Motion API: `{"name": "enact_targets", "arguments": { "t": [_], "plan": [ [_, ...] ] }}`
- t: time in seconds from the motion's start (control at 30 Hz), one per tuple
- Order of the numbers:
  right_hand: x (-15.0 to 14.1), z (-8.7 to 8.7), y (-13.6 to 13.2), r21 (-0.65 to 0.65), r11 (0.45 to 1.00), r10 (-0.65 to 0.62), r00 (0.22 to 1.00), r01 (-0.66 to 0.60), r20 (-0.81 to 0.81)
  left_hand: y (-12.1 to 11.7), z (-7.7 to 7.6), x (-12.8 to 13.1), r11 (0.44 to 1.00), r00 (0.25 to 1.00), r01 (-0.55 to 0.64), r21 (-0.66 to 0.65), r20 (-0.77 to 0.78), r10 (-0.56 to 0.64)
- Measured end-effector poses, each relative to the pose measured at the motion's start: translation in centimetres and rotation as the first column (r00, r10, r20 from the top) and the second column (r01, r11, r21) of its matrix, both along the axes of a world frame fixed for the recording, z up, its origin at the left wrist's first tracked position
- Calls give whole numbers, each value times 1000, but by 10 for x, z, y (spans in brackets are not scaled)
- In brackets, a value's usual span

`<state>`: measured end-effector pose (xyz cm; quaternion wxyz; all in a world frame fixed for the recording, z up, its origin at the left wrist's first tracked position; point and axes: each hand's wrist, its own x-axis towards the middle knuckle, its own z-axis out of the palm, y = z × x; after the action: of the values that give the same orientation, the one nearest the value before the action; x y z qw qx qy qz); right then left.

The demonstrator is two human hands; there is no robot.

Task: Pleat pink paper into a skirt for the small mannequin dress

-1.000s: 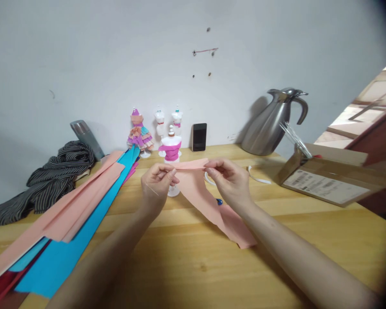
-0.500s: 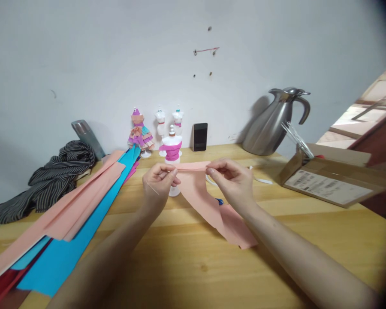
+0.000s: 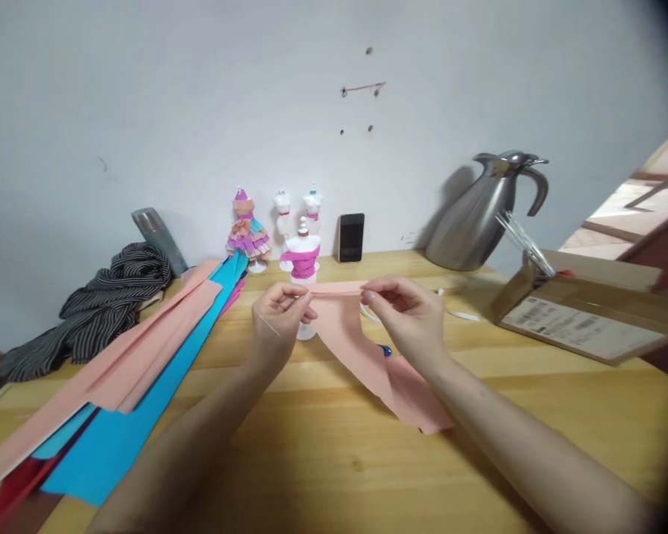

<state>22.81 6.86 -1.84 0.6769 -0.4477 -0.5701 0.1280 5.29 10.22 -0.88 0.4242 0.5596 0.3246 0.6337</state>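
One peach strip (image 3: 345, 330), upper edge folded — we pinch that edge with left hand (image 3: 278, 317) and right hand (image 3: 410, 315).

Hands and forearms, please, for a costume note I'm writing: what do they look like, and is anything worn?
The left forearm and right forearm taper toward the wrists, with no sleeves in view. The left hand and right hand are gloveless. A thin pale line crosses the left near the wrist; thread or mark, I can't tell.
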Motion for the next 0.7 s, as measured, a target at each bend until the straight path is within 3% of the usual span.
{"name": "enact_targets", "arguments": {
  "t": [0.4,0.7],
  "plan": [
    [-1,-1,1,11,1000,-25,1000,26,-12,2,-6,-3,994,998,-46,103,-46,51],
    [1,-3,2,23,999,-30,999,29,33,1,-7,-3,989,992,-102,110,-57,109]
  ]
}}
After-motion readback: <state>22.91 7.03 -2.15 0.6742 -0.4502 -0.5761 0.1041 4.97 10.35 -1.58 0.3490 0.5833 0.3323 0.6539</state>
